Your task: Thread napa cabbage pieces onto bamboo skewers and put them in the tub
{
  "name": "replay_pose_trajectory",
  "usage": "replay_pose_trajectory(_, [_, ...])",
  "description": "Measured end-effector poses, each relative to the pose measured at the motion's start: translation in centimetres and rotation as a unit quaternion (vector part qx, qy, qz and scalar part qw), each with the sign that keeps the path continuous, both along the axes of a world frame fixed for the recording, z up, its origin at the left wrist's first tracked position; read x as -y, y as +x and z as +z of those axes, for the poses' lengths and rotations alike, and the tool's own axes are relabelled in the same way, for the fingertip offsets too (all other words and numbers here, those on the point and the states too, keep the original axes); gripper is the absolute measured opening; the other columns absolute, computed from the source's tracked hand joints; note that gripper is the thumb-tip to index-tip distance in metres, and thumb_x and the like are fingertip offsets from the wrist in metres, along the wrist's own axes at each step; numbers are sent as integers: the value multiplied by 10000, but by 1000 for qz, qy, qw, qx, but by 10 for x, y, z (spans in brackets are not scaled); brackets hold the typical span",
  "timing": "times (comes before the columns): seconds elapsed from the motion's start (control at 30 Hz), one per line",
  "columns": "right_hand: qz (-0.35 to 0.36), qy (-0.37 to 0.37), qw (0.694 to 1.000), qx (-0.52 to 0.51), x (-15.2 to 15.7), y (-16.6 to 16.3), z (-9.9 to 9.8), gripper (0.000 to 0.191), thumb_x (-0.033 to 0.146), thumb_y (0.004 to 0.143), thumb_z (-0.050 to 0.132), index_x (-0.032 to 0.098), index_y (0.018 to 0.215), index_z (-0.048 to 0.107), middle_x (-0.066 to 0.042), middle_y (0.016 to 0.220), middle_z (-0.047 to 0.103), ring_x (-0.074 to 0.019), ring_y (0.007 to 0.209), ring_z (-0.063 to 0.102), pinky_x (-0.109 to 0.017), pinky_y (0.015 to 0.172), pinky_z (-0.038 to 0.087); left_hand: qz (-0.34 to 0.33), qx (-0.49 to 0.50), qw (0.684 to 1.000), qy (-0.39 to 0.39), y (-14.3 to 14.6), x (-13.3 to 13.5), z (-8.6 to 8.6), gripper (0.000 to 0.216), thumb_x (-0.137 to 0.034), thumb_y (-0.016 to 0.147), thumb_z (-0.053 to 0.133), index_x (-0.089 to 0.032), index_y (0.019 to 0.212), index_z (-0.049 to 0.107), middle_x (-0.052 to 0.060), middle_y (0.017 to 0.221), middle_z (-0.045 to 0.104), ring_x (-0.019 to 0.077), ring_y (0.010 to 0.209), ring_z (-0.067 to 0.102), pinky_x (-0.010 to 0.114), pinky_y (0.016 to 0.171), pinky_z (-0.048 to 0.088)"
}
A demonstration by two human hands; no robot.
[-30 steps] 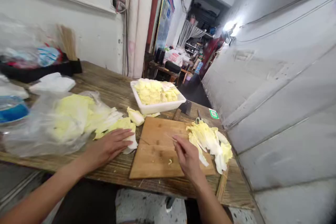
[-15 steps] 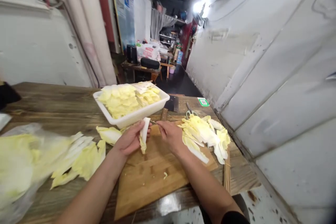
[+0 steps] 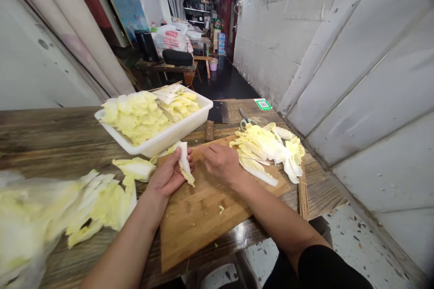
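One pale, ribbed leaf lies folded in the left hand's closed fingers, over the far-left corner of one smooth wooden board. The right hand's fingers are pinched narrow beside it. One white rectangular tray stands behind. One loose pile covers the board's right edge.

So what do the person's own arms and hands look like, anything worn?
Both are bare: no gloves, rings or watch visible on the left hand or right hand. The left forearm is uncovered; a black sleeve starts near the right elbow.
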State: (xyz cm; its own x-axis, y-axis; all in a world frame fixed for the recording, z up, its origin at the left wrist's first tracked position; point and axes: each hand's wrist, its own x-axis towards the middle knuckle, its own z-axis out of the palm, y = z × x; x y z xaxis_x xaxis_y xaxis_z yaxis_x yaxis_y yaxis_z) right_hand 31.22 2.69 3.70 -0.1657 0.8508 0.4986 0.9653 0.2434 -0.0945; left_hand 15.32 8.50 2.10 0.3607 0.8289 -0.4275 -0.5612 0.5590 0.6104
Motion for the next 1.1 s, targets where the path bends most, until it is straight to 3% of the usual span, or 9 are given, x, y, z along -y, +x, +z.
replay_pose_trajectory(0.37, [4, -18, 999, 33, 1, 0, 1, 242, 227, 989, 481, 237, 1009, 722, -18, 789, 682, -149, 742, 614, -295, 558, 281, -4, 10, 1000, -1, -5, 0, 7, 253, -168, 972, 445, -110, 837, 652, 60, 712, 636, 122, 566, 591, 253, 520, 551])
replay_pose_trajectory(0.7, [20, -31, 999, 38, 1, 0, 2, 207, 217, 973, 518, 223, 1036, 715, -25, 805, 680, -158, 730, 601, -297, 550, 292, -20, -8, 1000, 17, -6, 0, 1, 67, -141, 878, 637, -116, 817, 625, 31, 725, 649, 101, 563, 597, 220, 525, 538])
replay_pose_trajectory(1.1, [20, -29, 999, 37, 1, 0, 3, 209, 210, 966, 518, 220, 991, 725, -26, 795, 689, -156, 711, 593, -295, 547, 270, -19, -24, 998, 47, -9, -2, -1, 148, -205, 809, 747, -140, 829, 615, 7, 699, 656, 97, 559, 601, 213, 530, 533])
